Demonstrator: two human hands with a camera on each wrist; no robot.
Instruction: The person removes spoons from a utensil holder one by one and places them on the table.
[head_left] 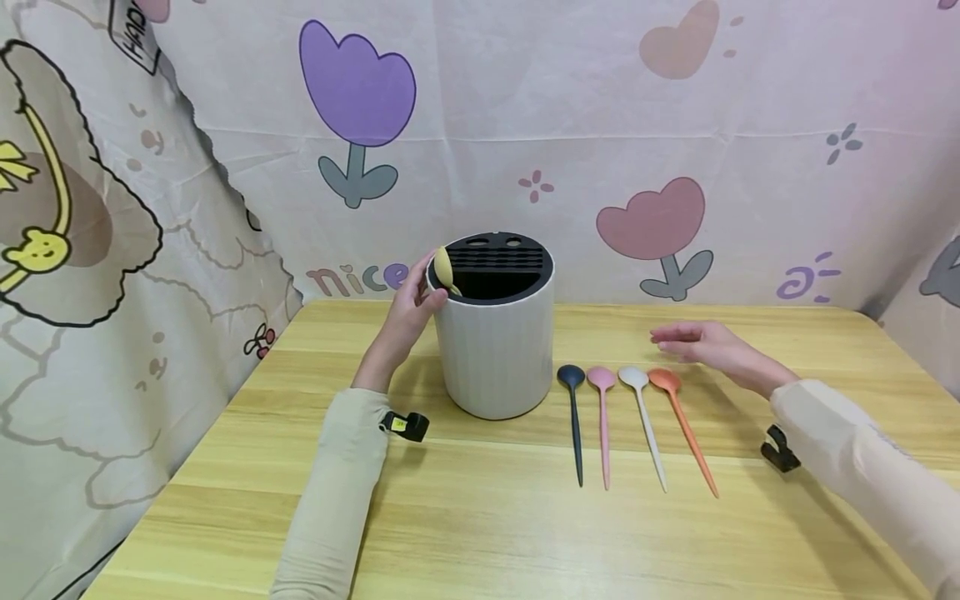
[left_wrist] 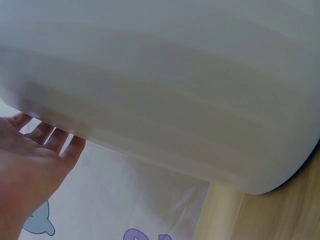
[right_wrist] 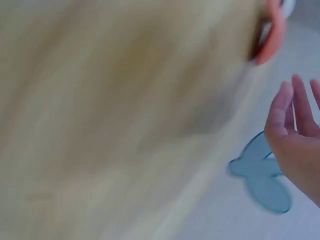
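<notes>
A ribbed whitish holder (head_left: pixel 495 358) with a black slotted lid (head_left: pixel 495 260) stands upright on the table. My left hand (head_left: pixel 412 304) rests against its upper left side, with spread fingers (left_wrist: pixel 75 150) touching the wall in the left wrist view. The bowl of a yellow spoon (head_left: pixel 443 267) sticks up from the lid by my left thumb; its handle goes down inside, hidden. My right hand (head_left: pixel 712 343) hovers with relaxed fingers and nothing in it, just beyond an orange spoon (head_left: pixel 684 429). To the left of that lie a white spoon (head_left: pixel 647 421), a pink spoon (head_left: pixel 603 421) and a dark blue spoon (head_left: pixel 575 421).
The wooden table (head_left: pixel 480 525) runs back to a printed cloth (head_left: pixel 480 100) hung behind it. Another cloth (head_left: pixel 90 375) hangs along the left side. The spoons lie side by side right of the holder, bowls toward the back.
</notes>
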